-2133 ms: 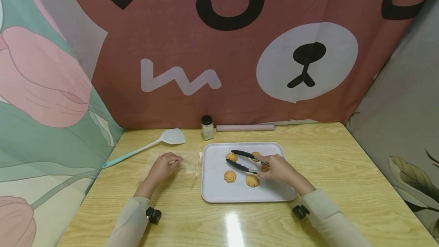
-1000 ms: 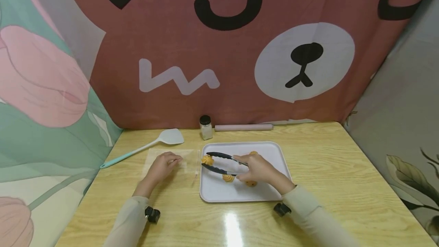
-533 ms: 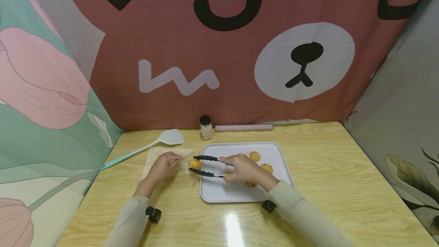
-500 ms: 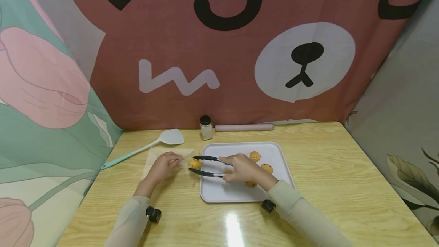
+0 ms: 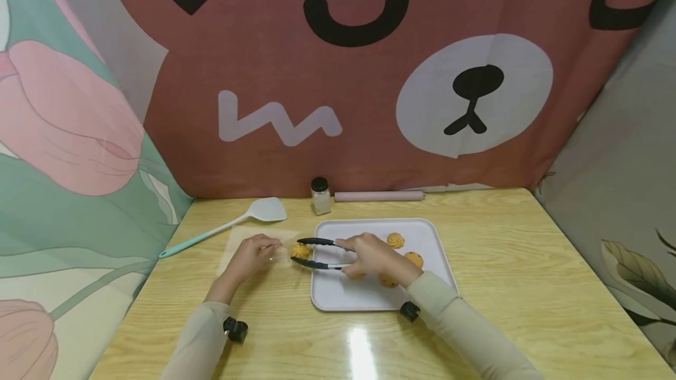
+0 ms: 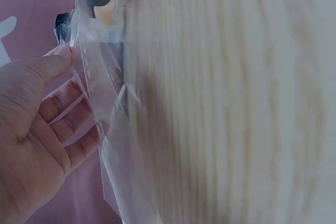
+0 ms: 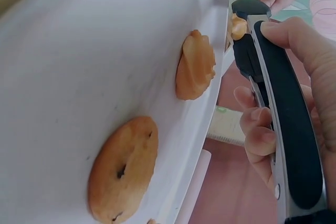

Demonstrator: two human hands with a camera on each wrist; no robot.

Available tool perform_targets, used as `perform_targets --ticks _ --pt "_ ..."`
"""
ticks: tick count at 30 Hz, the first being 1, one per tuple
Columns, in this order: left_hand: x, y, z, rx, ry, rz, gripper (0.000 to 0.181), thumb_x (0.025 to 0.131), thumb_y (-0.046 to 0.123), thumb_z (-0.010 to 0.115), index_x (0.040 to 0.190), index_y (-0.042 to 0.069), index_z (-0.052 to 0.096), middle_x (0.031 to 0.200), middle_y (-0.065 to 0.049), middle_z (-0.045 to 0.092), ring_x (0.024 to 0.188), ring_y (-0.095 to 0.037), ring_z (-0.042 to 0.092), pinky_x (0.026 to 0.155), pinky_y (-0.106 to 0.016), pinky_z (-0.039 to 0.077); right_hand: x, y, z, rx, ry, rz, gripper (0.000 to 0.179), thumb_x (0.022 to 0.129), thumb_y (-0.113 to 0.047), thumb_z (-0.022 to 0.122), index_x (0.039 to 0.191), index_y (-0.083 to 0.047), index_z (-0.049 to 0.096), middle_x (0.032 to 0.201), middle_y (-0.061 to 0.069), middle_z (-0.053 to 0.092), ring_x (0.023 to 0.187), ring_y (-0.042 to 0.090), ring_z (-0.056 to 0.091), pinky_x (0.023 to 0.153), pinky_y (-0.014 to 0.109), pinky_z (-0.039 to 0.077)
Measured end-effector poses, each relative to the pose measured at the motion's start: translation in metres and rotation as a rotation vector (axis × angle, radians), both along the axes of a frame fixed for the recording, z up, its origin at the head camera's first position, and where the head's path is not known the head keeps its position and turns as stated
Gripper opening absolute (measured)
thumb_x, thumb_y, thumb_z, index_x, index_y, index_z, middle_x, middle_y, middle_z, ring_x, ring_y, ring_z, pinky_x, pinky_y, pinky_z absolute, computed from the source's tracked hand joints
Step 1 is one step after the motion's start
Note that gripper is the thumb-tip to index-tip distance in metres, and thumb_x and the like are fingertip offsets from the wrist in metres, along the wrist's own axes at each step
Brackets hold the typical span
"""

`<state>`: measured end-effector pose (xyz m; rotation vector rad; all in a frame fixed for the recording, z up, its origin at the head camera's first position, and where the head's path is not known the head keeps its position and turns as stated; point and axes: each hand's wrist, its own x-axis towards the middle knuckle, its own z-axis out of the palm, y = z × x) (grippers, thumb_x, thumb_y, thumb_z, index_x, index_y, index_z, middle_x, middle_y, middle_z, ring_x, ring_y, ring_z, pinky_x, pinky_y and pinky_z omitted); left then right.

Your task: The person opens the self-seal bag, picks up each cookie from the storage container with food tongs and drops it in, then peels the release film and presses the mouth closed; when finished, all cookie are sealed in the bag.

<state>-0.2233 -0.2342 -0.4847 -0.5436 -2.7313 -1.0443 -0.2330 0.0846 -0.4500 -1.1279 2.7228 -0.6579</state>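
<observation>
My left hand [image 5: 248,257] pinches the edge of a clear plastic bag [image 6: 102,93] between thumb and fingers, left of the tray; the bag's mouth faces the tray. My right hand [image 5: 375,255] grips black-tipped tongs [image 5: 315,241], whose ends squeeze a swirled cookie [image 5: 300,251] just past the tray's left edge, overlapping the bag's mouth in the head view. On the white tray [image 5: 333,298] lie another swirled cookie [image 5: 395,240] and two chip-dotted cookies [image 5: 413,260]. One more swirled cookie [image 7: 196,66] shows below the tongs in the right wrist view, mostly hidden by my right hand in the head view.
Behind the bag lies a white spatula [image 5: 266,210] with a turquoise handle. A small black-lidded jar [image 5: 320,196] stands behind the tray, beside a pale pink rod [image 5: 379,196]. A bear-print cloth [image 5: 369,157] hangs along the table's back edge.
My right hand has picked up a swirled cookie with the tongs and carried it left, off the tray to the bag. My left hand has stayed nearly in place, with the bag's mouth shifting slightly.
</observation>
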Motion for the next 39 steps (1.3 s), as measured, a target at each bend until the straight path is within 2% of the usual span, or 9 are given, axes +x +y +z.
perform_targets --ticks 5,8,15,22,25,28,33,39 --pt "0.001 0.001 -0.001 0.011 0.028 0.002 0.015 0.088 0.008 0.066 0.100 0.003 0.073 0.094 -0.006 0.069 0.089 -0.025 0.064 0.079 -0.042 0.053 -0.002 0.000 -0.001 0.004 -0.024 -0.008 0.067 0.076 -0.031 0.077 0.134 -0.007 0.054 0.118 0.012 0.065 0.050 0.002 0.037 0.057 0.021 0.044" --pt "0.000 0.003 0.000 0.020 0.011 0.000 0.015 0.089 0.010 0.065 0.101 0.005 0.074 0.096 -0.005 0.069 0.091 -0.025 0.064 0.080 -0.042 0.053 -0.003 -0.003 -0.002 0.008 -0.010 0.008 0.067 0.076 -0.032 0.077 0.133 -0.006 0.054 0.117 0.011 0.065 0.052 0.003 0.036 0.059 0.021 0.043" --pt "0.000 0.007 0.004 0.054 -0.070 0.016 0.017 0.092 0.014 0.063 0.103 0.009 0.073 0.097 -0.001 0.067 0.092 -0.022 0.063 0.080 -0.042 0.052 -0.004 -0.013 -0.002 0.007 0.016 0.030 0.067 0.075 -0.033 0.079 0.132 -0.006 0.056 0.118 0.011 0.065 0.073 0.009 0.054 0.069 0.025 0.047" --pt "0.001 0.005 0.003 0.067 -0.039 0.003 0.014 0.091 0.014 0.064 0.099 0.009 0.074 0.098 -0.003 0.068 0.093 -0.022 0.063 0.077 -0.037 0.054 -0.008 -0.016 -0.002 0.003 -0.036 0.040 0.066 0.075 -0.033 0.079 0.132 -0.009 0.056 0.121 0.010 0.063 0.089 0.015 0.062 0.075 0.027 0.050" --pt "0.000 0.004 0.001 0.102 -0.035 0.005 0.014 0.090 0.013 0.064 0.098 0.008 0.074 0.098 -0.004 0.069 0.092 -0.023 0.064 0.076 -0.032 0.055 -0.010 -0.017 -0.002 0.022 -0.045 0.056 0.066 0.076 -0.032 0.079 0.133 -0.010 0.055 0.122 0.010 0.062 0.100 0.015 0.063 0.082 0.027 0.051" --pt "0.000 0.003 0.001 0.157 -0.062 0.006 0.015 0.090 0.012 0.065 0.099 0.006 0.074 0.098 -0.006 0.068 0.093 -0.024 0.064 0.077 -0.031 0.055 -0.012 -0.019 -0.002 0.042 -0.037 0.084 0.065 0.077 -0.033 0.078 0.133 -0.010 0.055 0.123 0.009 0.062 0.106 0.015 0.062 0.086 0.029 0.051" --pt "0.000 0.004 0.001 0.173 -0.078 0.016 0.016 0.089 0.012 0.065 0.100 0.005 0.074 0.098 -0.007 0.068 0.093 -0.025 0.064 0.077 -0.034 0.055 -0.014 -0.024 -0.003 0.046 0.000 0.102 0.064 0.077 -0.034 0.077 0.132 -0.009 0.055 0.121 0.009 0.063 0.103 0.014 0.063 0.086 0.029 0.051" --pt "-0.001 0.008 0.002 0.195 -0.038 0.029 0.013 0.087 0.006 0.067 0.097 0.000 0.073 0.095 -0.010 0.068 0.091 -0.024 0.064 0.076 -0.031 0.056 -0.016 -0.029 -0.004 0.057 -0.001 0.111 0.065 0.077 -0.034 0.078 0.133 -0.010 0.055 0.119 0.008 0.064 0.096 0.012 0.064 0.082 0.027 0.052"
